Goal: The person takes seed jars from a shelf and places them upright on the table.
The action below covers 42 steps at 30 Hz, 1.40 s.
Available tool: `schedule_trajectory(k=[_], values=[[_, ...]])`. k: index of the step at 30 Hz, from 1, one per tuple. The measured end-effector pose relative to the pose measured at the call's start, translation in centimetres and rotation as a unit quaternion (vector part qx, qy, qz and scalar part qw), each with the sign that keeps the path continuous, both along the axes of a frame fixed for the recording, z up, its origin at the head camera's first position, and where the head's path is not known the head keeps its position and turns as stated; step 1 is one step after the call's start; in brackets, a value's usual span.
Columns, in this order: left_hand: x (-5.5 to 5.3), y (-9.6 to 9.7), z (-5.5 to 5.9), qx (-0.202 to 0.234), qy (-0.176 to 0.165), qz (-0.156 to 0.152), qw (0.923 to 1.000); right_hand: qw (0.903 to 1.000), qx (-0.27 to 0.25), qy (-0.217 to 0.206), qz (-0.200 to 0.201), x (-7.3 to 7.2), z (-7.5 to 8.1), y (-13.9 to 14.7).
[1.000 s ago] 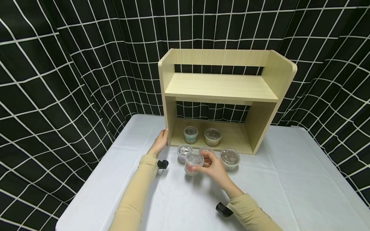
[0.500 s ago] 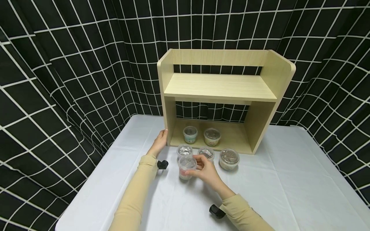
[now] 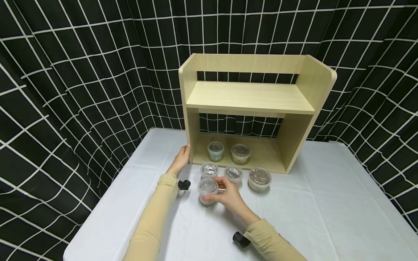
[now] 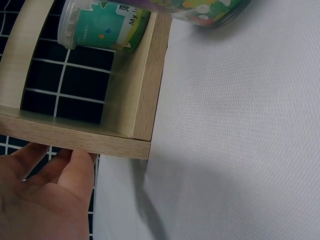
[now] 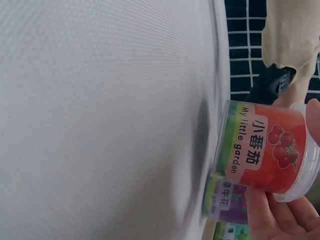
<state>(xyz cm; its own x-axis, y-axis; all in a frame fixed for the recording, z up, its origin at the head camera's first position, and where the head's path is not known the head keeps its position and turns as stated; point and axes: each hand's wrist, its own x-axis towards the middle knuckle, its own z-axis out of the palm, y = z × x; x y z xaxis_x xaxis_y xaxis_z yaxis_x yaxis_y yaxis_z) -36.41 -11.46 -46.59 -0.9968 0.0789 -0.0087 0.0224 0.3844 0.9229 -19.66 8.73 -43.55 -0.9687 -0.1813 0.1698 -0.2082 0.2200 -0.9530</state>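
From the head, the right hand [image 3: 230, 195] pinches the tomato cup [image 3: 208, 188] between thumb and fingers, the cup upright under its clear lid; it is over the near part of the bench [image 3: 326, 217], just in front of the left cup [image 3: 209, 169], though whether its base touches the white cloth I cannot tell; the middle cup [image 3: 233, 174] and the wide cup [image 3: 259, 179] stand to the right of the left cup, in a row before the pale wooden shelf unit [image 3: 251, 98]; on that unit's lower board stand the teal cup [image 3: 215, 152] and, beside it, the cream cup [image 3: 240, 154]; the left hand [image 3: 180, 159] rests against the outside of the unit's left side panel; both arms wear tan sleeves, with black wrist devices [image 3: 184, 185] near the cuffs; a dark curtain [image 3: 98, 72] with a white grid hangs behind and at the sides.

From the left wrist, that hand's fingers lie loosely extended against the panel's outer face, the hand holding nothing; the teal label shows inside the unit, and a cup with a many-coloured label [image 4: 202, 9] is cut off by the top edge.

From the right wrist, the held cup's red label shows a bunch of tomatoes and the words "My little garden"; the thumb is at the lid end, the fingers lie on the opposite side; beyond stands a cup with a purple label [image 5: 227, 201], and past it part of a greenish label [image 5: 232, 231].
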Motion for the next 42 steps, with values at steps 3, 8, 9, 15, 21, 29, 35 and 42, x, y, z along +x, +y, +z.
schedule_trajectory(k=[3,8,9,15,21,29,35,42], values=[[-0.1,0.0,0.1,-0.006,0.001,-0.002,1.0000,1.0000,-0.001,0.002,0.002,0.1,0.0,-0.2],[-0.1,0.1,0.1,-0.004,0.000,-0.002,1.0000,1.0000,0.006,0.003,0.002,0.2,0.1,-0.4],[-0.1,0.1,0.1,-0.004,0.000,-0.001,1.0000,1.0000,0.008,0.003,0.001,0.2,0.1,-0.5],[0.1,0.1,0.1,-0.004,0.000,-0.001,1.0000,0.9997,0.020,0.011,-0.002,0.3,0.1,-0.6],[0.1,0.1,0.1,-0.004,-0.004,0.000,1.0000,0.9998,0.016,0.015,0.001,0.4,-0.1,-0.7],[0.1,0.2,0.1,0.003,-0.002,0.002,1.0000,0.9998,0.006,0.016,0.009,0.4,-0.1,-0.8],[0.1,0.2,0.1,-0.003,0.000,0.001,1.0000,0.9997,0.008,0.023,0.005,-0.5,-2.0,-0.6],[0.1,0.2,0.1,-0.001,0.001,0.003,1.0000,0.9992,0.026,0.030,0.007,-1.3,-3.9,-0.3]])
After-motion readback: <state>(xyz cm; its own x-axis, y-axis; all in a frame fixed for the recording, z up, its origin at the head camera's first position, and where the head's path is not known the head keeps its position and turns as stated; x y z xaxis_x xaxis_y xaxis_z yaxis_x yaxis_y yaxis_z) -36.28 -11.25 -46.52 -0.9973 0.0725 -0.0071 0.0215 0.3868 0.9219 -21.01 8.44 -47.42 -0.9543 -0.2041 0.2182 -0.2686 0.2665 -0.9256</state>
